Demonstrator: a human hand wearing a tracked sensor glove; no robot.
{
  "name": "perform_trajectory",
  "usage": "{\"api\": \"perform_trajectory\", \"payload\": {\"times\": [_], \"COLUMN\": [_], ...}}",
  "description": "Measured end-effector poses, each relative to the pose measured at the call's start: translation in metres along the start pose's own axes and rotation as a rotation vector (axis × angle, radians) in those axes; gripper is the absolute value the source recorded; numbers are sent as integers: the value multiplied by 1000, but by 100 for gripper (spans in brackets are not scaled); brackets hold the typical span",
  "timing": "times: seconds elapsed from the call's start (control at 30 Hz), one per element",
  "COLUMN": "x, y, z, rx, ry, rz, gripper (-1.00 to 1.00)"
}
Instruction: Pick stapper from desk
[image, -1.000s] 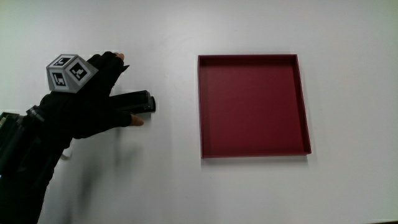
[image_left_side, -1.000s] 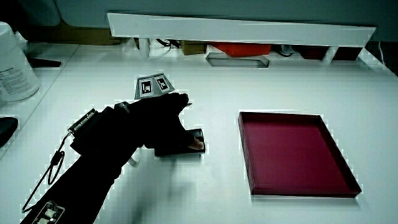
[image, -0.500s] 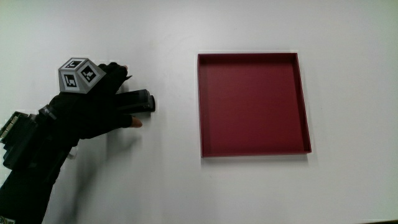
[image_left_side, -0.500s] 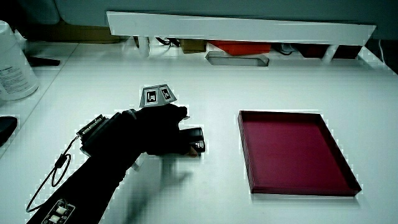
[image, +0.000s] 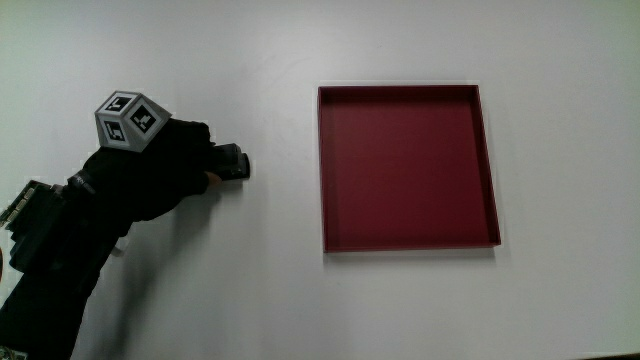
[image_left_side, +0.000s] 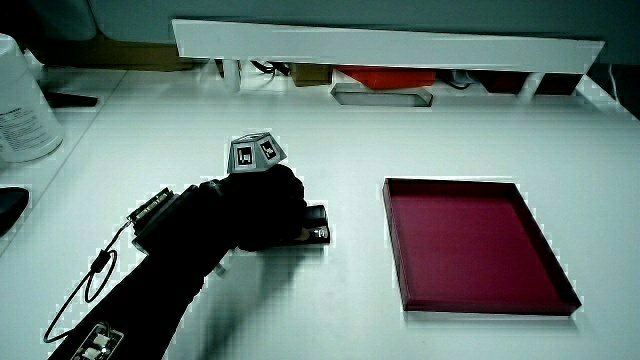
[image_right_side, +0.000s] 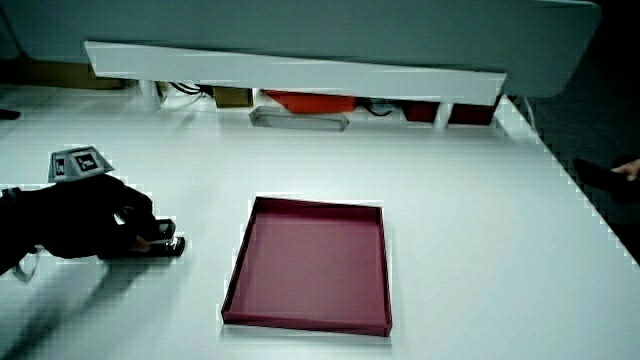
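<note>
A black stapler lies on the white table, apart from the dark red tray. Only its end toward the tray shows; the rest is covered. The gloved hand rests on the stapler with its fingers curled around the body. The patterned cube sits on the back of the hand. The stapler still touches the table.
The shallow red tray holds nothing. A low white partition runs along the table's edge farthest from the person, with small items under it. A white container stands at the table's corner in a side view.
The fingers, spread over the stapler a second ago, have curled down and closed around it. The stapler has not moved.
</note>
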Motion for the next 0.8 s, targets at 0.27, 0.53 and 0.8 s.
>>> {"api": "perform_trajectory", "payload": {"times": [0.27,0.53,0.8], "x": [15,57,106], "y": [-6,-2,7], "z": [20,38,51], "rx": [62,76,52], "ry": [-3,-56,-124], "rz": [-60,-142,-175], "gripper": [100,100,100]}}
